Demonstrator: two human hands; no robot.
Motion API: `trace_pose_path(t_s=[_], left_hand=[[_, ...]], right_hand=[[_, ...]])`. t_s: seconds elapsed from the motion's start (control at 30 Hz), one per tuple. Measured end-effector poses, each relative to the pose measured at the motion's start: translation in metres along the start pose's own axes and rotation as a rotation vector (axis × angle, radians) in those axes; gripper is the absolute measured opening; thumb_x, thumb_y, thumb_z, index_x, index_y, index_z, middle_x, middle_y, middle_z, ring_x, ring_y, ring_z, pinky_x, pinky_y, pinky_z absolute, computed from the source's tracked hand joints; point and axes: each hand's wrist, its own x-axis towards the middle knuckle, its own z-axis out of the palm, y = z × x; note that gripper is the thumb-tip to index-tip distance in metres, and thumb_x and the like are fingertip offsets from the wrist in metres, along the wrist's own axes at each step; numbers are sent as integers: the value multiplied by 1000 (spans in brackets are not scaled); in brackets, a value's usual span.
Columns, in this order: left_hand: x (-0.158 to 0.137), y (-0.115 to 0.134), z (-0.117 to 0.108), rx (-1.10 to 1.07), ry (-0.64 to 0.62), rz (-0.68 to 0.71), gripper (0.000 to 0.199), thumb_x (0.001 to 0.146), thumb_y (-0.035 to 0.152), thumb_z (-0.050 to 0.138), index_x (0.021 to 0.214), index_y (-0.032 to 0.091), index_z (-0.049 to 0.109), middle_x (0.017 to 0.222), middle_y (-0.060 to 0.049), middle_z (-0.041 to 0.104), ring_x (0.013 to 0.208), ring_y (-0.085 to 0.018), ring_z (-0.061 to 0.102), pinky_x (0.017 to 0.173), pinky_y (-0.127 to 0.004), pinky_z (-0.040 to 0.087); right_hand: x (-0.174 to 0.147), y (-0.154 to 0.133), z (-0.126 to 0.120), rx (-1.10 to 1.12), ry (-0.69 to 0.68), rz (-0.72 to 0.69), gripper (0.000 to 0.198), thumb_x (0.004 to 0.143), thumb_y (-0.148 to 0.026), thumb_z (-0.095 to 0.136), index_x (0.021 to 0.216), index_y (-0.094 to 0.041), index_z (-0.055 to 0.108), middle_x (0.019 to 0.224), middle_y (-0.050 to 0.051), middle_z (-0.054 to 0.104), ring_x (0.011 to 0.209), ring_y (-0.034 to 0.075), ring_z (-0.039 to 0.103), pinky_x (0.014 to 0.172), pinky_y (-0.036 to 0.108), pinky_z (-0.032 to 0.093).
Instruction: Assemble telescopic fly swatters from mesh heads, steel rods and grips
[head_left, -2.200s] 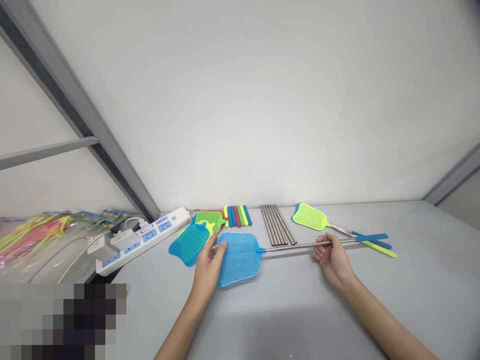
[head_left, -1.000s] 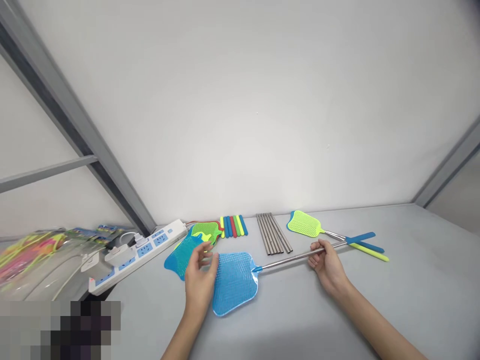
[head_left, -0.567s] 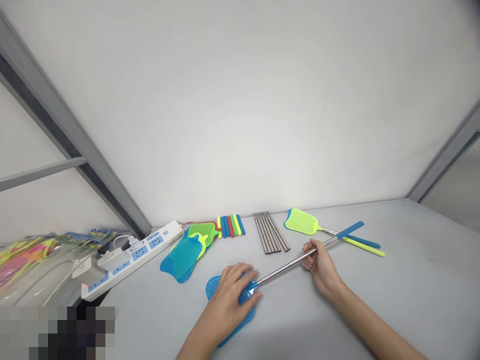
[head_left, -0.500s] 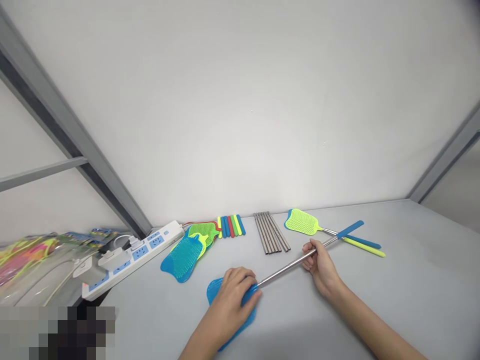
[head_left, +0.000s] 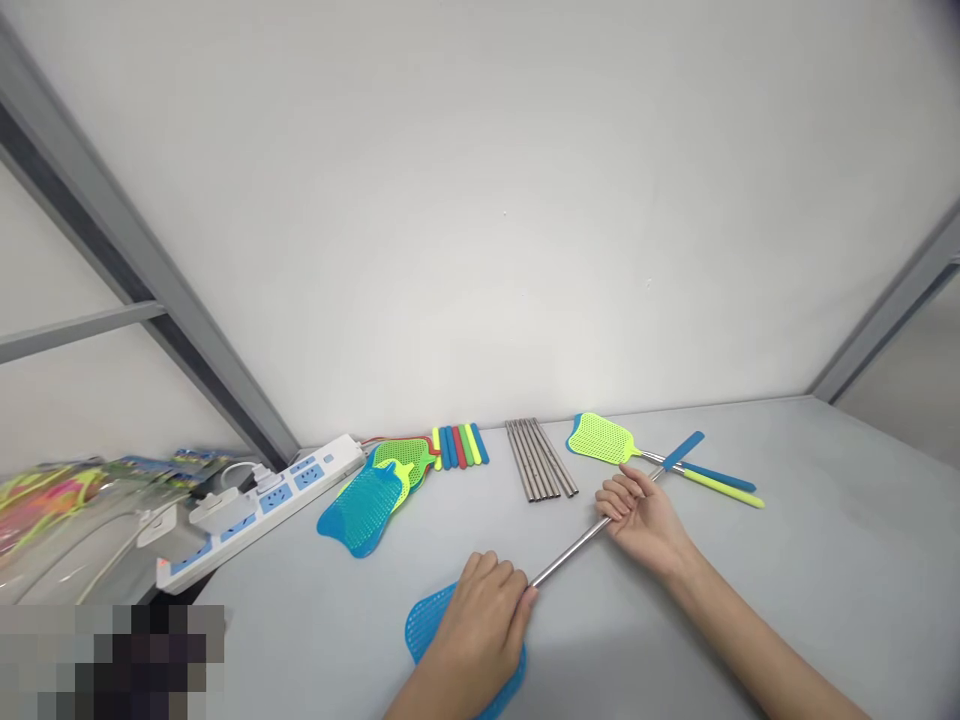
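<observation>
A blue fly swatter lies slantwise between my hands, with its mesh head (head_left: 427, 622) at the lower left, a metal rod (head_left: 568, 554) and a blue grip (head_left: 685, 449) at the upper right. My left hand (head_left: 486, 628) is closed round the neck where the head meets the rod, covering much of the head. Palm turned up, my right hand (head_left: 643, 524) has its fingers curled round the upper rod, below the grip. Behind it rest a yellow swatter (head_left: 601, 438) and a blue one mostly under it; the held grip crosses over their rods.
Several bare metal rods (head_left: 538, 462) lie near the wall. Left of them is a row of coloured grips (head_left: 459, 448), then a pile of loose swatter heads (head_left: 363, 510). A white power strip (head_left: 330, 462) with plugs and plastic-bagged goods (head_left: 67, 520) occupy the left side.
My left hand has shifted slightly right and down and now wraps the neck more fully. My right hand has tightened its curl on the rod. The swatter has tilted a little steeper.
</observation>
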Motion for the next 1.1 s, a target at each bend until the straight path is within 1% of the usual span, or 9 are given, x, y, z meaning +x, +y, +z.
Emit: trace_pose_path(t_s=[0.1, 0.3, 0.43, 0.57, 0.63, 0.73, 0.87, 1.0, 1.1], left_hand=[[-1, 0, 5, 7, -8, 9, 25, 84, 20, 26, 65, 18, 43, 68, -2, 50, 67, -16, 41, 65, -32, 34], [-6, -3, 10, 36, 59, 3, 23, 82, 12, 27, 64, 18, 40, 64, -3, 48, 63, -15, 40, 62, -31, 33], [-7, -5, 9, 35, 119, 22, 24, 81, 10, 26, 62, 18, 39, 63, -3, 47, 60, -15, 39, 60, -31, 32], [-7, -7, 7, 30, 149, 21, 25, 81, 11, 28, 59, 19, 37, 61, -2, 46, 58, -15, 39, 59, -30, 32], [-7, -10, 6, 28, 155, 5, 25, 81, 12, 28, 59, 19, 37, 60, -2, 45, 58, -15, 39, 59, -30, 32], [-7, -14, 4, 30, 154, -28, 24, 82, 14, 29, 59, 19, 37, 59, -1, 46, 58, -14, 40, 59, -29, 31], [-6, -16, 1, 26, 172, -65, 23, 82, 17, 30, 60, 19, 38, 58, 0, 45, 58, -14, 39, 59, -29, 31], [-7, -11, 1, -14, 242, -122, 21, 82, 17, 30, 63, 19, 37, 58, 0, 44, 57, -14, 39, 59, -29, 31], [-10, -4, 2, -44, 310, -162, 23, 83, 16, 27, 62, 20, 36, 58, 1, 43, 56, -14, 38, 57, -28, 31]], right_hand=[[-2, 3, -5, 21, -4, -4, 39, 75, -16, 44, 45, -19, 20, 41, -6, 18, 35, 8, 21, 34, 22, 24], [-6, 20, -5, -12, -38, -114, 41, 75, -19, 44, 45, -19, 15, 40, -7, 15, 36, 8, 18, 34, 23, 21], [-10, 28, -2, -98, -25, -191, 41, 74, -20, 45, 46, -19, 15, 40, -7, 15, 36, 8, 17, 35, 22, 20], [-9, 33, 1, -260, 13, -276, 42, 73, -21, 45, 46, -19, 13, 40, -7, 14, 36, 7, 16, 35, 22, 19], [-6, 35, 3, -316, 39, -290, 43, 72, -21, 45, 46, -19, 11, 39, -7, 13, 35, 7, 15, 35, 22, 18], [1, 36, 9, -309, 48, -258, 43, 71, -20, 44, 46, -18, 10, 39, -7, 12, 35, 7, 14, 35, 22, 16], [10, 32, 32, -265, -8, -161, 42, 72, -20, 44, 46, -18, 10, 39, -7, 13, 35, 7, 14, 34, 21, 15], [18, 31, 73, -303, -138, -64, 42, 72, -20, 46, 46, -19, 12, 41, -7, 13, 35, 6, 14, 33, 20, 15], [21, 34, 98, -372, -201, 35, 42, 72, -20, 46, 46, -19, 14, 41, -7, 13, 36, 6, 14, 33, 19, 13]])
